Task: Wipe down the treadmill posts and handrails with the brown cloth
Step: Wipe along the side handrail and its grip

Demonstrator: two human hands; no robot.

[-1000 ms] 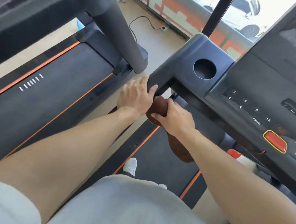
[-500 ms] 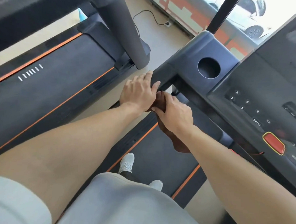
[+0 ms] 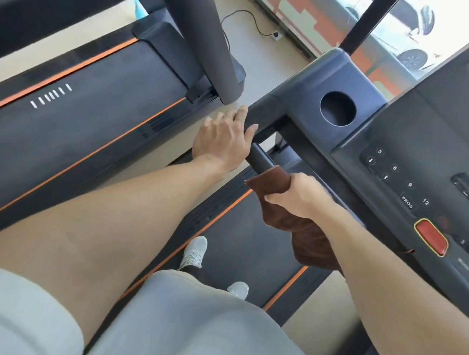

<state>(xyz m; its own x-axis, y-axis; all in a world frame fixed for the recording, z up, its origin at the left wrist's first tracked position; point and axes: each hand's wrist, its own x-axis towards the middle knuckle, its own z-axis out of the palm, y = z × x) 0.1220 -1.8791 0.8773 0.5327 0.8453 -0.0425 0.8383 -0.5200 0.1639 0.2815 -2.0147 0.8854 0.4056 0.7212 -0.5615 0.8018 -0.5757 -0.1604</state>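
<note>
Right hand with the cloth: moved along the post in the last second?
Yes. The right hand, gripping the brown cloth, has slid down the post, away from the cup holder and the left hand.

The right hand [image 3: 299, 196] grips the brown cloth [image 3: 271, 183] wrapped round the dark handrail [image 3: 259, 158], the cloth's loose end hanging below the wrist. The left hand [image 3: 221, 142] rests on the handrail further up, near the console's cup holder [image 3: 337, 109].
</note>
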